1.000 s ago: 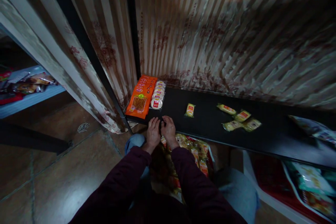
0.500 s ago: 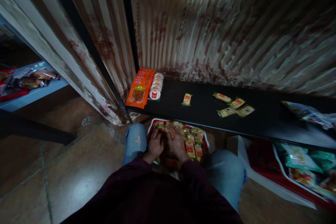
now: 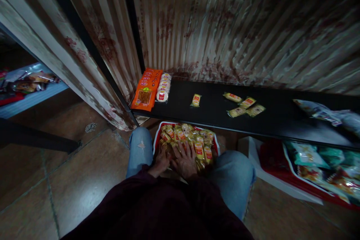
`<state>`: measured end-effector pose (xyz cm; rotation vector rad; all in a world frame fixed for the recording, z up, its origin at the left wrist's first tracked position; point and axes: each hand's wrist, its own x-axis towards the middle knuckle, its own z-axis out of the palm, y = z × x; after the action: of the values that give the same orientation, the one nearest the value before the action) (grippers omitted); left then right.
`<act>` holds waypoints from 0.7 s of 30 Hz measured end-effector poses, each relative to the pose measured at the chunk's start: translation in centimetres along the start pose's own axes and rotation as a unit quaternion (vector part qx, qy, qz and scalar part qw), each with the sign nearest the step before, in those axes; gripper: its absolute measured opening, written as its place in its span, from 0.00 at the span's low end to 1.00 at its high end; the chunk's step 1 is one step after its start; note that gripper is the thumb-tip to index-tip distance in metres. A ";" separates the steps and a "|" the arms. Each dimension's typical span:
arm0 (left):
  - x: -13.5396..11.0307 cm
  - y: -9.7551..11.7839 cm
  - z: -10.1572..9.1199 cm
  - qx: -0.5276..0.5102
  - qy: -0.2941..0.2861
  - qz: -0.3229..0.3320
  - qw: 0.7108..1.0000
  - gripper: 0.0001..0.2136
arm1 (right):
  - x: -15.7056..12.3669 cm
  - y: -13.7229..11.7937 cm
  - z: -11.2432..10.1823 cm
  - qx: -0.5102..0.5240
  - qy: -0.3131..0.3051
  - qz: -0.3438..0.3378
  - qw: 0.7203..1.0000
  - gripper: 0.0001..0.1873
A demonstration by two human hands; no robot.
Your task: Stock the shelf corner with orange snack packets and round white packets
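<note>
Between my knees stands a red-rimmed box [image 3: 155,137] filled with small yellow snack packets [image 3: 197,146]. My right hand [image 3: 185,161] lies flat on the packets with its fingers spread. My left hand [image 3: 161,159] rests on the packets at the box's near left; its fingers are dim and partly hidden. On the black shelf [image 3: 281,122] above lie a single yellow packet [image 3: 196,100] and a loose group of several more [image 3: 244,105]. At the shelf's left end sit an orange package [image 3: 146,90] and a clear pack of round white cakes [image 3: 163,88].
Striped curtain fabric [image 3: 239,26] hangs behind the shelf, and a black post [image 3: 132,22] stands at its left end. Boxes of bagged snacks [image 3: 309,161] sit under the shelf at the right. A pale shelf with goods [image 3: 25,86] is at far left. Brown tile floor [image 3: 70,180] spreads left.
Both hands came down from the shelf's front edge into the box of packets between my knees. The view tilted down, so more of the box shows.
</note>
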<state>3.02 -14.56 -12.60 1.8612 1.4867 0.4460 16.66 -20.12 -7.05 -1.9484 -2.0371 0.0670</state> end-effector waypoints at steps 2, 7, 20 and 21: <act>0.1 0.0 0.1 0.008 -0.002 0.006 1.000 0.23 | 0.2 0.3 0.4 -0.012 0.015 0.024 1.000 0.25; 0.3 0.1 0.6 0.030 0.007 0.018 0.999 0.22 | 0.4 1.0 0.8 -0.008 0.031 0.038 0.999 0.24; 3.8 2.5 -0.8 -0.109 0.020 -0.123 0.986 0.28 | -0.1 1.6 -1.1 -0.020 0.071 0.097 0.993 0.28; 4.1 2.6 -0.7 -0.110 0.025 -0.127 0.985 0.28 | 0.0 1.8 -0.8 -0.032 0.074 0.114 0.990 0.28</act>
<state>5.51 -10.69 -10.93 1.4771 1.6118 0.5138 18.62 -20.19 -6.71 -2.1505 -1.7373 -0.0898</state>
